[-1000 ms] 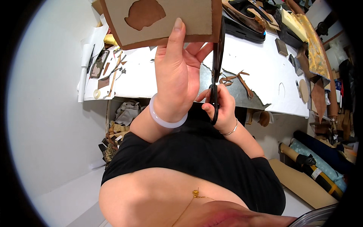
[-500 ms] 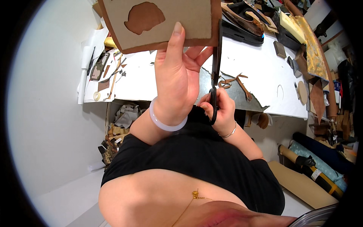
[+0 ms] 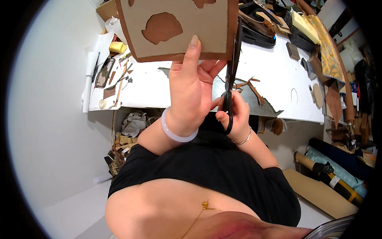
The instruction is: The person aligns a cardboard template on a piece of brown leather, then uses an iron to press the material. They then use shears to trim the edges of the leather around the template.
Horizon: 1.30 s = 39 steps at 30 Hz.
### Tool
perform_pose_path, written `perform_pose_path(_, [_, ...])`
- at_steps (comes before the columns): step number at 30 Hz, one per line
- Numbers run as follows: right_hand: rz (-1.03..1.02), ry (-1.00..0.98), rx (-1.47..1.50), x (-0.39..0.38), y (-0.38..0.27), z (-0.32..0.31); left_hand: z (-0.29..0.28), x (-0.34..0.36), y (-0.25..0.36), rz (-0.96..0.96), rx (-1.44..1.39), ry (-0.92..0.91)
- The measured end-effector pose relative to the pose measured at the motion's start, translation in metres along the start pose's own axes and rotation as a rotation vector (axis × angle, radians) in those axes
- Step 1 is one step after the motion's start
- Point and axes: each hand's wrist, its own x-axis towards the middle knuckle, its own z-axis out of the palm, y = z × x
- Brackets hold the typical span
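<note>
My left hand (image 3: 187,91), with a pale bangle at the wrist, holds up a layered piece (image 3: 205,38) of brown material faced with a beige sheet, thumb on its face and fingers behind it. Irregular brown-filled openings show in the beige sheet. Long black scissors (image 3: 232,65) stand upright along the piece's right edge, their tips near the top of the view. My right hand (image 3: 238,115) is closed on their handles below. Behind my hands, a grey sheet (image 3: 262,109) with brown leather strips (image 3: 258,93) lies on the white table (image 3: 298,103).
An iron (image 3: 254,26) on a black base sits at back right, near a dark block (image 3: 293,51) and yellow patterned material (image 3: 331,65). A phone (image 3: 104,73), tape roll (image 3: 102,103) and scraps lie at left. Fabric rolls (image 3: 334,155) and cardboard (image 3: 314,191) fill the lower right.
The piece and my left hand have moved down and right, bringing more openings into view at the top. My right hand and the scissors have shifted slightly.
</note>
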Motion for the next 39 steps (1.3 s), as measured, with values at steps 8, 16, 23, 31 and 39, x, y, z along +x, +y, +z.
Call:
perform_pose_path(8, [-0.001, 0.014, -0.056, 0.002, -0.003, 0.001, -0.003, -0.001, -0.001, 0.009, -0.004, -0.028])
perform_pose_path(16, [0.045, 0.060, -0.048, 0.000, -0.002, 0.004, 0.000, -0.002, -0.002, 0.012, -0.014, -0.004])
perform_pose_path(23, [0.107, 0.094, -0.085, -0.003, -0.004, 0.007, 0.000, -0.003, -0.002, 0.002, -0.012, 0.003])
perform_pose_path(31, [0.000, 0.000, -0.002, 0.001, -0.006, -0.001, 0.000, -0.006, -0.004, -0.013, -0.008, 0.017])
perform_pose_path(39, [0.006, 0.025, 0.004, 0.009, -0.015, -0.007, -0.007, -0.014, -0.014, -0.053, 0.028, -0.006])
